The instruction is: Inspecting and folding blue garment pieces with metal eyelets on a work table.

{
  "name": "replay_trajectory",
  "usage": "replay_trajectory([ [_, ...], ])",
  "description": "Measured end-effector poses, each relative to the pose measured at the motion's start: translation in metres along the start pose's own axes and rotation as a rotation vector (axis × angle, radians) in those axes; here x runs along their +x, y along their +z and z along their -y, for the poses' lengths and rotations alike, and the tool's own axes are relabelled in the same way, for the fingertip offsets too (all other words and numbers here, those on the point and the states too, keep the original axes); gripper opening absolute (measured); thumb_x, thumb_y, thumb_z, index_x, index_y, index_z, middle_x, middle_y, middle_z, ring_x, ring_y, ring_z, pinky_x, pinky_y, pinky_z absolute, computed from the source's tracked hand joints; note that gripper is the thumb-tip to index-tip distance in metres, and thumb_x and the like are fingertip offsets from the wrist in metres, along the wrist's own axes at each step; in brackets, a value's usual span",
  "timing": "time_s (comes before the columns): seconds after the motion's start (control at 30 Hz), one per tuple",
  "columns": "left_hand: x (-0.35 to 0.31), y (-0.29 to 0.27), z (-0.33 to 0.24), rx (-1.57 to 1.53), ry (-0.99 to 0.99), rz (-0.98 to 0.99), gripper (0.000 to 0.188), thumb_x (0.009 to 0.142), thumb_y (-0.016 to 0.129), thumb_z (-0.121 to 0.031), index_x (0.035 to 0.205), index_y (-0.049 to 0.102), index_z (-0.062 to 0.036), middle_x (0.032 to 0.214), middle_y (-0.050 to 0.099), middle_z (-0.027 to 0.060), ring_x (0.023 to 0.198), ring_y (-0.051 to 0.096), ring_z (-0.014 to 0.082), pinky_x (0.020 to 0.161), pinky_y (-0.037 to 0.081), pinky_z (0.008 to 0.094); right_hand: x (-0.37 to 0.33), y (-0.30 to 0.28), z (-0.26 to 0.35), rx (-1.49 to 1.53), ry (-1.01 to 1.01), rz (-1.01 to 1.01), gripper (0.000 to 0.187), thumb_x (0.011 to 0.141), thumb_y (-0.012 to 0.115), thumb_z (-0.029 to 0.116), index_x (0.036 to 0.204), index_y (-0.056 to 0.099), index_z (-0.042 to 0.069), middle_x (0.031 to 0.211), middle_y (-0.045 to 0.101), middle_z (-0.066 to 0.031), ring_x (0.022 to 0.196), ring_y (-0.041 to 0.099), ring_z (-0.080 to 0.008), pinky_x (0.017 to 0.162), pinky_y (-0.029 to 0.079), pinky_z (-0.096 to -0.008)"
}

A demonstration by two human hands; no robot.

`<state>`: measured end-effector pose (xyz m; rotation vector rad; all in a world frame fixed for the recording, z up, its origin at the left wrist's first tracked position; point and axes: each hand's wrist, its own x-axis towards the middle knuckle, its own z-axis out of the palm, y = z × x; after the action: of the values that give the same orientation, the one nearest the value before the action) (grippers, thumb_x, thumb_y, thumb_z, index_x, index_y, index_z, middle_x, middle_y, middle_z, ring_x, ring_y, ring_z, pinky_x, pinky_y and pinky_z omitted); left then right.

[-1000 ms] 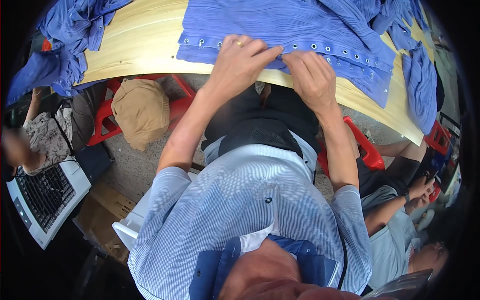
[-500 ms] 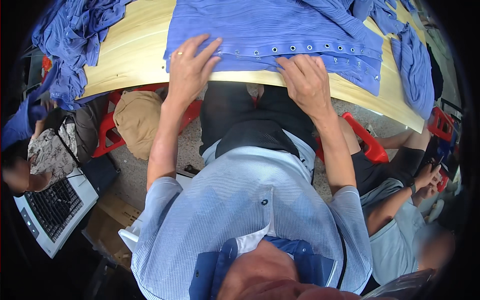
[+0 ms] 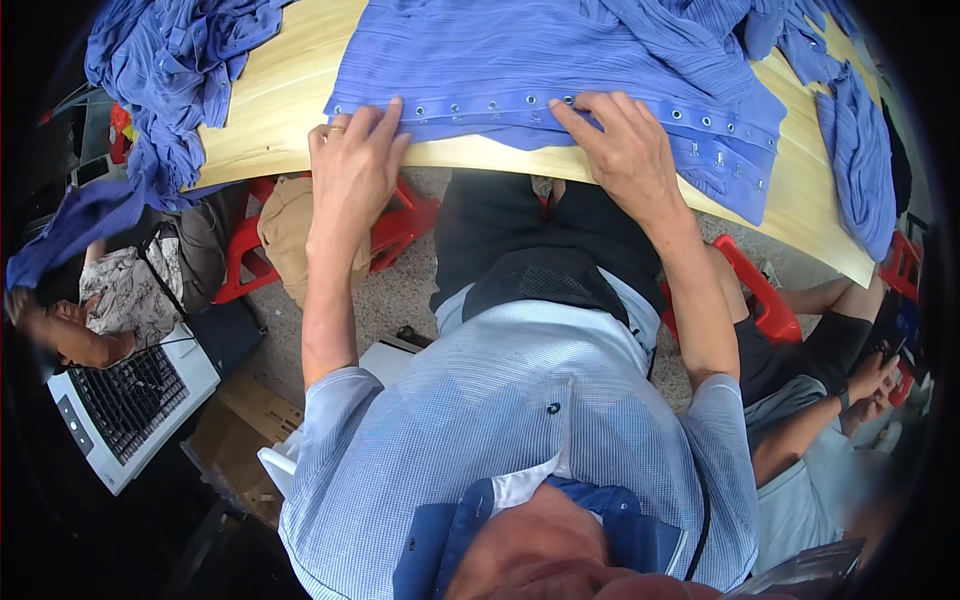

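Observation:
A blue crinkled garment (image 3: 520,60) lies across the wooden table in front of me, its button strip (image 3: 495,108) running along the near edge with a row of round metal snaps. My left hand (image 3: 352,170) is at the strip's left end, thumb and index finger bent onto the cloth and the other fingers curled at its edge. Farther right, my right hand (image 3: 630,150) pinches the same strip, with its thumb and index finger beside a snap. Fabric under the fingertips is hidden.
More blue garments are heaped on the table (image 3: 290,90) at the far left (image 3: 185,70) and right (image 3: 862,160). Red stools (image 3: 765,290) stand below. One person sits at right with a phone; another person's arm (image 3: 90,335) is at left, above a grey-and-black machine (image 3: 130,400).
My left hand has moved left along the strip, its spread fingers drawing in, and the garment's near edge has shifted left with it. My right hand's fingers have moved onto the strip. The view has shifted slightly.

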<state>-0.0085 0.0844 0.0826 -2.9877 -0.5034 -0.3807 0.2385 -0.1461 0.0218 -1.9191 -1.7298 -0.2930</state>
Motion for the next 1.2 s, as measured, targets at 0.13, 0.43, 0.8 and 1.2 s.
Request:
replay_trajectory([
  [0.13,0.033,-0.003,-0.021,-0.096,0.056,-0.009,0.03,0.096,0.083,-0.026,0.119,0.081,-0.0075,0.101,0.068,0.0087,0.093,0.066,0.0288,0.084,0.049,0.0423,-0.01,-0.012,0.013,-0.053,0.051,-0.015,0.041,0.088,0.076,0.007,0.129,0.077,0.01,0.122,0.073,-0.0073,0.108,0.071,-0.0268,0.087,0.057,-0.041],
  [0.43,0.061,0.059,-0.034,-0.746,0.191,-0.072,0.039,0.088,0.091,-0.02,0.124,0.08,-0.0081,0.121,0.073,0.0098,0.119,0.067,0.0306,0.101,0.052,0.0431,-0.085,-0.06,-0.038,-0.462,0.692,-0.298,0.043,0.086,0.094,0.026,0.118,0.076,0.004,0.119,0.073,-0.0172,0.116,0.068,-0.0404,0.102,0.051,-0.051],
  [0.8,0.069,0.07,-0.048,-0.689,0.19,-0.209,0.019,0.088,0.089,-0.012,0.103,0.08,-0.0065,0.1,0.073,0.0074,0.098,0.069,0.0284,0.088,0.053,0.0403,-0.076,-0.081,-0.063,-0.317,0.513,-0.357,0.012,0.096,0.083,0.008,0.102,0.074,0.004,0.098,0.073,-0.0129,0.088,0.071,-0.0345,0.076,0.056,-0.0443],
  [1.2,0.063,0.067,-0.049,-0.575,0.297,-0.209,0.034,0.089,0.089,-0.018,0.121,0.082,-0.0114,0.108,0.072,0.0059,0.099,0.069,0.0275,0.085,0.057,0.0421,-0.062,-0.063,-0.15,-0.259,0.496,-0.309,0.013,0.096,0.082,0.011,0.106,0.075,0.006,0.108,0.072,-0.0152,0.103,0.069,-0.0371,0.089,0.055,-0.047],
])
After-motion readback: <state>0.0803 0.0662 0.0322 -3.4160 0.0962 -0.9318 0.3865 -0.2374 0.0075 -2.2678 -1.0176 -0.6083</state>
